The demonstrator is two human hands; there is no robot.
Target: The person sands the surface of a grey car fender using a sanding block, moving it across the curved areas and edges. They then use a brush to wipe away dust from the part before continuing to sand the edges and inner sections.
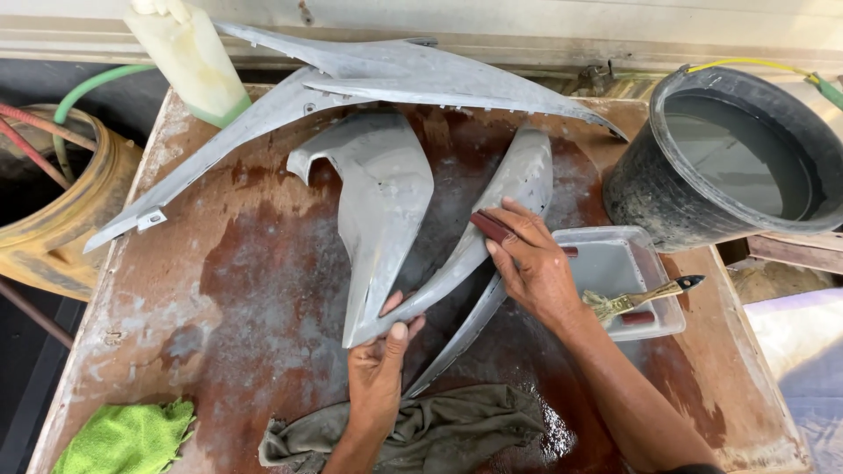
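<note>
Curved grey panel [492,219] lies mid-table on a wet reddish table [255,290], below a pale plastic bottle [189,53] at upper left. The left hand [378,369] pinches its lower tip, thumb on top. The right hand [531,263] presses a dark red sanding block [492,226] against it, beside a grey tray [615,263].

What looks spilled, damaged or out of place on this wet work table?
The table top is wet and blotched with grey residue. A brush lies askew across the plastic tray rim. The grey panel under both hands looks scuffed, not broken.
</note>
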